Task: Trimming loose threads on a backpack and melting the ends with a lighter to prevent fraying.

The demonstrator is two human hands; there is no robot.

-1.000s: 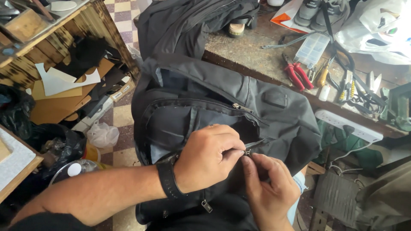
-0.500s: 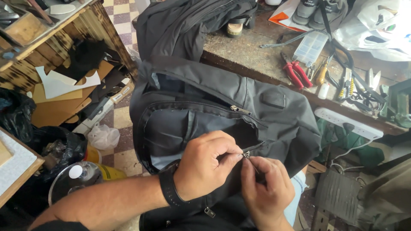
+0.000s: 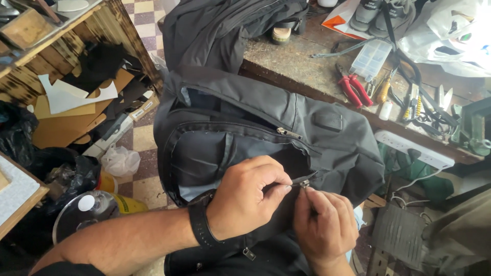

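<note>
Fingertips pinched tight: the left hand has thumb and forefinger squeezed on the dark zipper tape, and the right hand meets it from below, its fingers closed on the small metal zipper slider. Both hands are clamped there, knuckle to knuckle, right at the lower front edge of the dark grey backpack, which lies across the person's lap with its top leaning on the workbench.

Against the picture half a second back, little has changed: the grip sits at the same spot on the bag, the left thumb has slid slightly along the tape, and the view has drifted a touch, so the wooden shelf at left shows a bit more. A black wristband sits on the left wrist.

Now the containers. The backpack's main compartment gapes open along its curved zip, pale grey lining showing inside; what lies within, I cannot tell. A second zip pull hangs higher on the bag. On the bench, a clear plastic compartment box sits just beside red-handled pliers; its contents are too small to make out. Left, the wooden shelf holds cardboard and white cut-out sheets.
</note>
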